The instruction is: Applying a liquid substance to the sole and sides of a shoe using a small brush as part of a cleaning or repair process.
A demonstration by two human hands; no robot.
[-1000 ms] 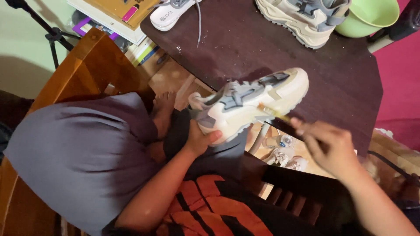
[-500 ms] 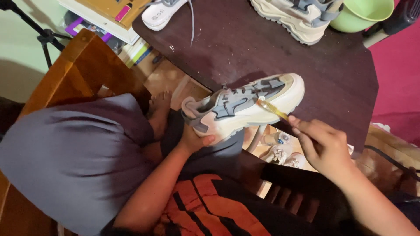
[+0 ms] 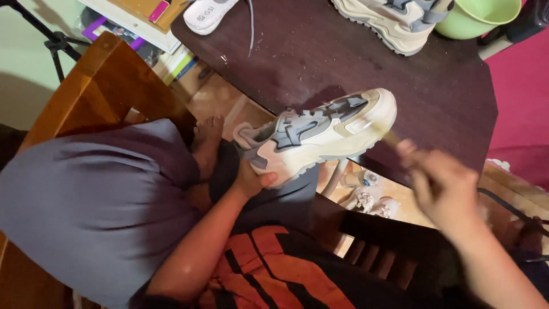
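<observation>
Two hands are at work, and both are yours. Your left hand point(image 3: 251, 178) is closed around the heel end of a cream and grey sneaker point(image 3: 317, 134), thumb lying along the sole edge, holding it tipped on its side with the toe resting over the near edge of the dark worktop point(image 3: 366, 63). Your right hand point(image 3: 443, 186) is blurred, fingers curled tight around a thin brush point(image 3: 393, 139) whose yellowish tip shows just beside the sneaker's toe sole (whether it touches the sole cannot be told through the blur).

Behind the held sneaker, at the far side of the worktop, lies its matching sneaker point(image 3: 394, 20), and just beside that sits a green bowl point(image 3: 477, 17). A white shoe point(image 3: 209, 14) with a loose lace lies at the far left corner, near a stack of books point(image 3: 143, 20). Under the worktop a small bottle point(image 3: 360, 178) lies on the floor. Your grey-clad knee point(image 3: 97, 200) fills the lower left, over a wooden chair point(image 3: 106, 86).
</observation>
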